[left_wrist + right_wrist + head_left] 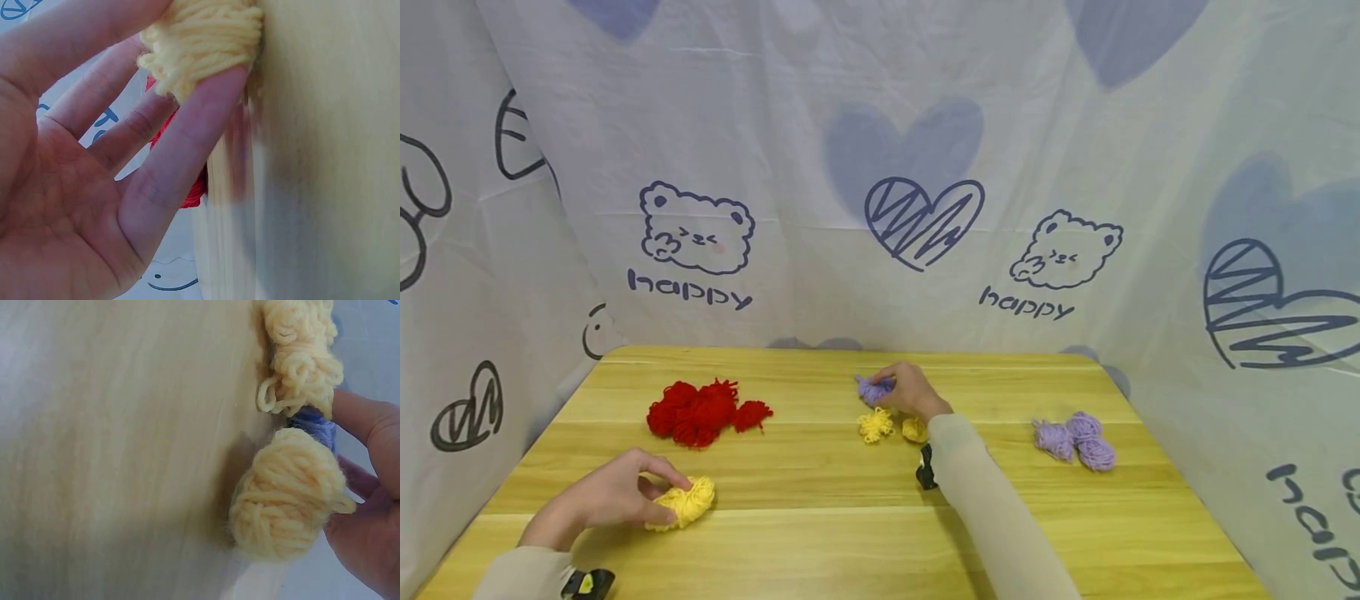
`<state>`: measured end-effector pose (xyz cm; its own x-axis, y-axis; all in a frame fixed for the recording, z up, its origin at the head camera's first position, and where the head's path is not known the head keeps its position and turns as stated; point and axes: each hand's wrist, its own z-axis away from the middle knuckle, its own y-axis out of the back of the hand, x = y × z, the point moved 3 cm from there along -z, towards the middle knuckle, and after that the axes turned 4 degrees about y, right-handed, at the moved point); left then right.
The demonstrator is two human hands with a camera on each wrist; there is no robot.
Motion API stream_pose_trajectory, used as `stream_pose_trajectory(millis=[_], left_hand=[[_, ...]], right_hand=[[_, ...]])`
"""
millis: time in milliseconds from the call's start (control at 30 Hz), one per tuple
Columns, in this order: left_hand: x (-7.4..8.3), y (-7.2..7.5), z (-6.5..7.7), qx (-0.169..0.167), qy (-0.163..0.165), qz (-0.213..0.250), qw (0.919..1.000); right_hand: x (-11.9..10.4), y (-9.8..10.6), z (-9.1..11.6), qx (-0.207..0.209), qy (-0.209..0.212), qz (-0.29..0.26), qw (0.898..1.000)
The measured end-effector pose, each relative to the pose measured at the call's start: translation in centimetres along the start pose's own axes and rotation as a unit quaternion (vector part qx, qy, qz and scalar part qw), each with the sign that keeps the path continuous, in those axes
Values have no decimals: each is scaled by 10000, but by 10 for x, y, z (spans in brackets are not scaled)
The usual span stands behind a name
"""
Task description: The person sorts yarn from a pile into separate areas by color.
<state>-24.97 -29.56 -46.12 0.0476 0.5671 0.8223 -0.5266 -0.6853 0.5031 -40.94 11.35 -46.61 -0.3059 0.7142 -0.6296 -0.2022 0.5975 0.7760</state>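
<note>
Two hands work: left hand (606,496) grips yellow yarn (685,503) at lower left; right hand (912,390) pinches purple yarn (872,388) at center, seemingly sorting colors.

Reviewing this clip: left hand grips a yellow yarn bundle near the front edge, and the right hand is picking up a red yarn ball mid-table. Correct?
Not quite. The left hand does grip the yellow yarn bundle, but the right hand pinches a purple yarn ball, not a red one. The head view shows this; the red yarn pile lies untouched.
</note>
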Motion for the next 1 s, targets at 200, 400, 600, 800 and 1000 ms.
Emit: stream_pose_trajectory(millis=[200, 400, 600, 800, 1000], left_hand=[[0, 0, 0, 1, -69, -21, 10000], [-1, 0, 0, 15, -48, -7, 10000], [-1, 0, 0, 27, -106, -40, 9999], [-2, 0, -1, -1, -61, 35, 10000], [-3, 0, -1, -46, 19, 68, 10000]], right_hand=[[2, 0, -1, 127, -38, 205, 9997], [3, 1, -1, 290, 5, 231, 9993], [6, 4, 2, 415, 38, 98, 9991], [7, 8, 5, 498, -83, -255, 9984], [3, 15, 9, 482, -149, -621, 9968]])
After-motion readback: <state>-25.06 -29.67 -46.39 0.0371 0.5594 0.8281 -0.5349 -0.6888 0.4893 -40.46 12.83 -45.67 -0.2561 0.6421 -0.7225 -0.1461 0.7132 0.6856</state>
